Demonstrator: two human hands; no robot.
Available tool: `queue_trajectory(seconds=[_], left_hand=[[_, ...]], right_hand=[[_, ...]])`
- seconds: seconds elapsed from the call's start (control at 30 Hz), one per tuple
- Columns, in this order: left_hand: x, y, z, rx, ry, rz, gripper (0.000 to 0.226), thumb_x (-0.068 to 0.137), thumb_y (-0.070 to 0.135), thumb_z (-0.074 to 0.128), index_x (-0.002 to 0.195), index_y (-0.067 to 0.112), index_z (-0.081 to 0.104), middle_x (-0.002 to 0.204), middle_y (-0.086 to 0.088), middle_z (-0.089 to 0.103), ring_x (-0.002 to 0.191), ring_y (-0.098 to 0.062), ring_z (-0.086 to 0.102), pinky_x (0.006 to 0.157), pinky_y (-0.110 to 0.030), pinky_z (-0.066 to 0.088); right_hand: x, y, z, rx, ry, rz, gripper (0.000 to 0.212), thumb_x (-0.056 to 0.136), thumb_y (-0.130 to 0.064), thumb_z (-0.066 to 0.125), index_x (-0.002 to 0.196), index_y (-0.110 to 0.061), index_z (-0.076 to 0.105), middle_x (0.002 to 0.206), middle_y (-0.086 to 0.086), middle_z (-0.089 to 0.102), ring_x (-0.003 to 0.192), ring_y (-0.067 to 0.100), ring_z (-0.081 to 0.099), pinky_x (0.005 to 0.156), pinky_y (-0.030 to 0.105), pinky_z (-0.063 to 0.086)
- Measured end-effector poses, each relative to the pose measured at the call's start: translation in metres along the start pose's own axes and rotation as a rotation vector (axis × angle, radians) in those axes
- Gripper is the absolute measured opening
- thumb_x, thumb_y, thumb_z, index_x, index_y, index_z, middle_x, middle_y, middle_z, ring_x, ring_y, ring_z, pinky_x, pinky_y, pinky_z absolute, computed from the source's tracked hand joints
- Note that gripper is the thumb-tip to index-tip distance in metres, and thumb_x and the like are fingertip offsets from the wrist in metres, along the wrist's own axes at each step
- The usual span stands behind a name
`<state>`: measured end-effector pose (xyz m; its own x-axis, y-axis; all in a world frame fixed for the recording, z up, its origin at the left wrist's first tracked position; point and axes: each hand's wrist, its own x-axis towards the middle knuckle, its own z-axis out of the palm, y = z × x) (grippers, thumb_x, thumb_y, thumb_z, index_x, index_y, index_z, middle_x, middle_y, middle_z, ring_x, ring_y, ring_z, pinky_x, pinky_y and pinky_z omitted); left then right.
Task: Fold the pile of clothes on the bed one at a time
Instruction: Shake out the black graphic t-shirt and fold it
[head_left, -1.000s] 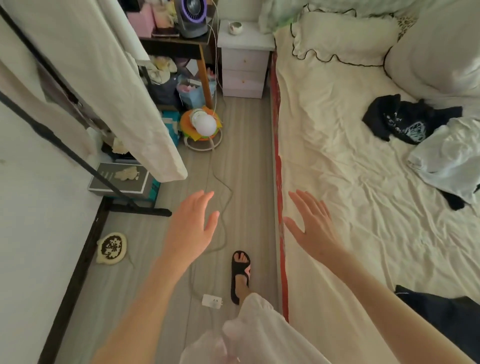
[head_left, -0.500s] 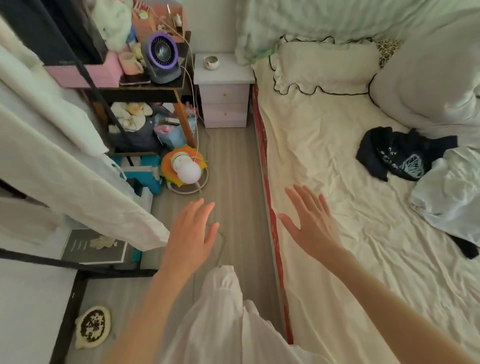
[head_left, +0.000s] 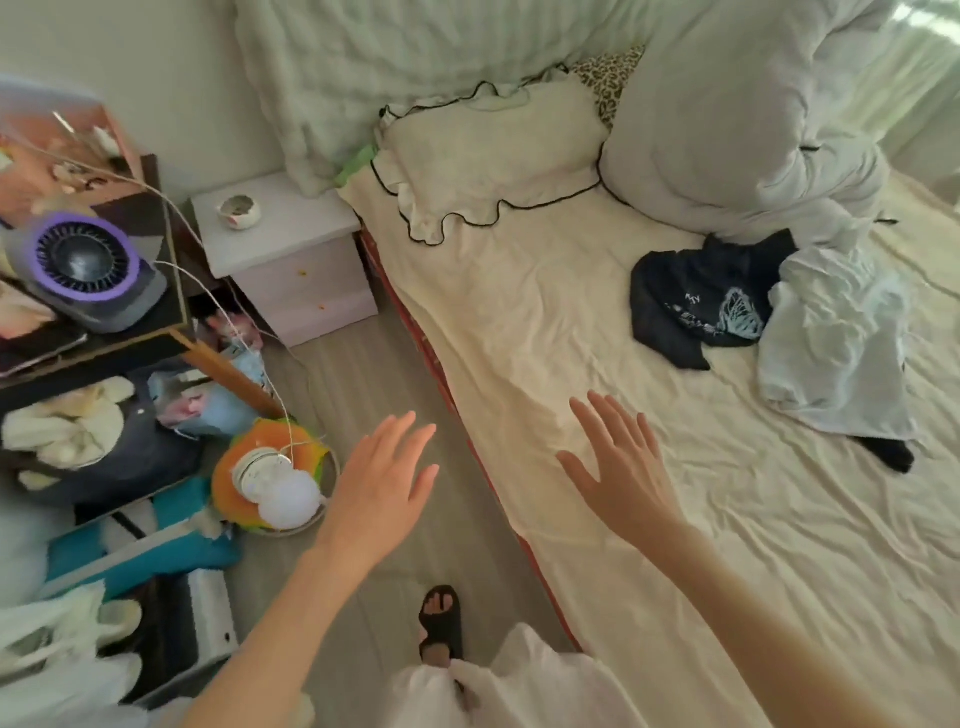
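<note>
Bed (head_left: 597, 338): cream sheet, creased, red trim along its left edge. Pile of clothes, toward the right edge of the bed, below the bunched grey duvet (head_left: 737, 119): one black printed garment (head_left: 696, 306), crumpled, pale graphic facing up; one white garment (head_left: 836, 353), crumpled, overlapping the black one's right side; a further dark piece (head_left: 891, 453) showing from under the white garment's lower edge. Right hand (head_left: 621, 470): fingers straight and spread, palm down, holding nothing, over the sheet near the bed's left edge; the pile lies well apart from it, up and to its right. Left hand (head_left: 382, 491): fingers straight and spread, holding nothing, over the floor (head_left: 363, 374) beside the bed, farther from the pile than the right hand. Frilled cream pillow (head_left: 488, 156) at the head of the bed. White nightstand (head_left: 280, 249) at the bed's upper left corner, small bowl (head_left: 236, 210) on top. Purple-ringed fan (head_left: 83, 265) on a dark shelf at far left. One foot in a black sandal (head_left: 441, 621) on the floor by the bed's left edge.
</note>
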<state>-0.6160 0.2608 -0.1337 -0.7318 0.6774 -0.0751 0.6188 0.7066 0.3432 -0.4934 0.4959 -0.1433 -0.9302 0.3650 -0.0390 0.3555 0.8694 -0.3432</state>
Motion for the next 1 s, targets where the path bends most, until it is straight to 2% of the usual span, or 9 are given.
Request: queue_trajectory(seconds=[0.17, 0.23, 0.4, 0.53, 0.57, 0.63, 0.73, 0.87, 1.0], left_hand=[[0.106, 0.020, 0.012, 0.033, -0.040, 0.174, 0.044, 0.095, 0.025, 0.053, 0.135, 0.008, 0.048, 0.142, -0.014, 0.043, 0.134, -0.030, 0.038, 0.108, -0.041, 0.031], [0.148, 0.033, 0.035, 0.034, -0.112, 0.221, 0.045, 0.096, 0.026, 0.050, 0.137, 0.008, 0.045, 0.142, -0.014, 0.042, 0.134, -0.028, 0.037, 0.110, -0.039, 0.029], [0.242, 0.065, 0.134, 0.001, -0.243, 0.242, 0.043, 0.095, 0.022, 0.050, 0.136, 0.010, 0.046, 0.144, -0.013, 0.041, 0.136, -0.027, 0.035, 0.111, -0.039, 0.027], [0.307, 0.082, 0.221, 0.025, -0.289, 0.281, 0.045, 0.083, 0.012, 0.067, 0.127, 0.004, 0.056, 0.134, -0.022, 0.051, 0.125, -0.038, 0.048, 0.099, -0.047, 0.042], [0.322, 0.085, 0.241, 0.043, -0.305, 0.297, 0.048, 0.084, 0.013, 0.066, 0.130, 0.005, 0.054, 0.137, -0.022, 0.047, 0.127, -0.039, 0.046, 0.100, -0.047, 0.042], [0.347, 0.084, 0.278, 0.109, -0.406, 0.272, 0.055, 0.095, 0.025, 0.049, 0.146, 0.014, 0.031, 0.155, -0.014, 0.021, 0.142, -0.032, 0.020, 0.113, -0.044, 0.025], [0.374, 0.074, 0.330, 0.228, -0.590, 0.219, 0.063, 0.097, 0.040, 0.036, 0.150, 0.031, 0.003, 0.158, -0.001, -0.011, 0.146, -0.024, -0.007, 0.115, -0.044, 0.009], [0.386, 0.067, 0.357, 0.313, -0.738, 0.231, 0.069, 0.095, 0.049, 0.038, 0.150, 0.034, 0.000, 0.157, -0.002, -0.017, 0.145, -0.025, -0.011, 0.115, -0.046, 0.008], [0.392, 0.064, 0.358, 0.302, -0.783, 0.221, 0.069, 0.095, 0.049, 0.039, 0.149, 0.035, -0.001, 0.157, -0.001, -0.018, 0.145, -0.025, -0.012, 0.115, -0.045, 0.007]], right_hand=[[0.045, 0.059, -0.008, -0.024, 0.042, 0.165, 0.059, 0.094, -0.043, 0.049, 0.146, -0.019, 0.034, 0.153, 0.006, 0.032, 0.144, 0.026, 0.022, 0.117, 0.046, 0.012], [0.067, 0.098, -0.003, -0.059, 0.012, 0.227, 0.058, 0.095, -0.044, 0.047, 0.146, -0.019, 0.033, 0.153, 0.006, 0.031, 0.144, 0.025, 0.022, 0.117, 0.045, 0.012], [0.125, 0.215, 0.046, -0.129, -0.156, 0.368, 0.058, 0.096, -0.045, 0.042, 0.147, -0.021, 0.028, 0.154, 0.004, 0.028, 0.144, 0.022, 0.020, 0.116, 0.045, 0.013], [0.176, 0.299, 0.091, -0.157, -0.228, 0.472, 0.058, 0.096, -0.042, 0.045, 0.147, -0.019, 0.029, 0.153, 0.006, 0.029, 0.143, 0.025, 0.022, 0.115, 0.045, 0.017], [0.190, 0.318, 0.101, -0.170, -0.228, 0.481, 0.058, 0.096, -0.041, 0.046, 0.147, -0.018, 0.029, 0.153, 0.006, 0.029, 0.143, 0.025, 0.021, 0.115, 0.045, 0.017], [0.219, 0.350, 0.117, -0.205, -0.217, 0.488, 0.061, 0.096, -0.040, 0.046, 0.148, -0.015, 0.027, 0.154, 0.007, 0.028, 0.143, 0.026, 0.020, 0.115, 0.044, 0.019], [0.259, 0.391, 0.140, -0.231, -0.170, 0.499, 0.066, 0.095, -0.038, 0.048, 0.149, -0.010, 0.022, 0.154, 0.011, 0.026, 0.143, 0.028, 0.019, 0.113, 0.045, 0.021], [0.290, 0.421, 0.161, -0.222, -0.175, 0.513, 0.072, 0.094, -0.038, 0.052, 0.150, -0.009, 0.019, 0.156, 0.012, 0.021, 0.143, 0.031, 0.018, 0.112, 0.046, 0.022], [0.298, 0.431, 0.174, -0.188, -0.183, 0.469, 0.033, 0.099, -0.020, 0.043, 0.126, -0.006, 0.056, 0.138, 0.010, 0.050, 0.127, 0.030, 0.045, 0.098, 0.042, 0.039]])
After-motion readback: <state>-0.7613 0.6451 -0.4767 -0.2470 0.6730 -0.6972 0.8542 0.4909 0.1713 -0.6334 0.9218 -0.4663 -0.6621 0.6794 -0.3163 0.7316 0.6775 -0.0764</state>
